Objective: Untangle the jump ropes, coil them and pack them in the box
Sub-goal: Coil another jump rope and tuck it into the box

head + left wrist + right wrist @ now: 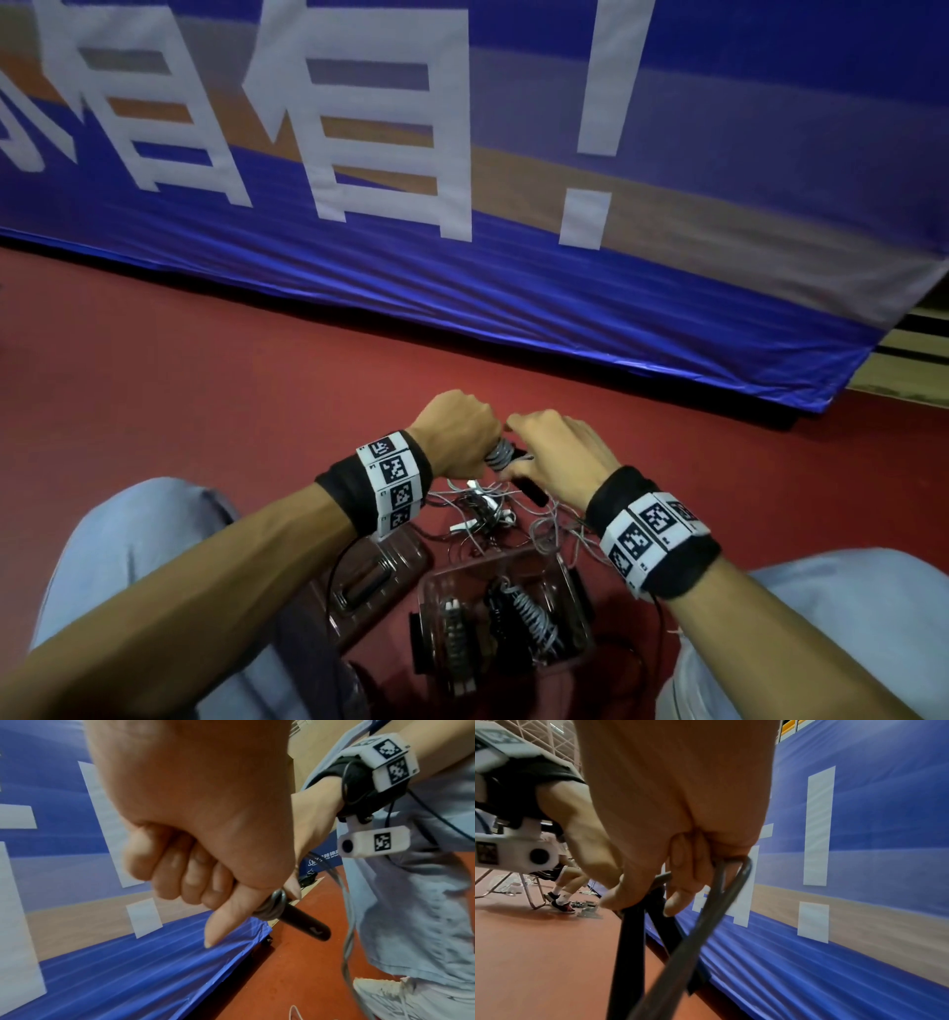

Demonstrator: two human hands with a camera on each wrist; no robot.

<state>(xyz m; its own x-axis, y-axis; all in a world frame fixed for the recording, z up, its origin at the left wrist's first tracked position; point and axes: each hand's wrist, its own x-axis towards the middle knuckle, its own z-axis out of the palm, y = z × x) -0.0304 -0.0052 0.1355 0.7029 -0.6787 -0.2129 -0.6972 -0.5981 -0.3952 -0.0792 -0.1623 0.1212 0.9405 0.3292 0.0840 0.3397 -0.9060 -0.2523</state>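
Our left hand point(459, 431) grips the handle point(303, 920); our right hand point(557, 452) pinches the cord point(721, 902). Slack could snag the tangle point(493, 509), loosening the coil point(499, 453).

Head view: the left hand point(458, 431) covers most of the black handle point(529, 485) and the grey rope point(499, 454) wound on it; only a few turns and the handle's lower end show. The right hand's point(557, 452) fingertips are turned away, so their contact with the rope cannot be read. The tangle of ropes point(493, 514) on the floor is too fine to separate into strands. The clear box point(577, 586) blurs its contents; the count of coiled ropes inside cannot be told. The box lid point(382, 575) is partly hidden under the left forearm.

Right wrist view: foreground rope and handles are motion-blurred and cut by the lower edge.
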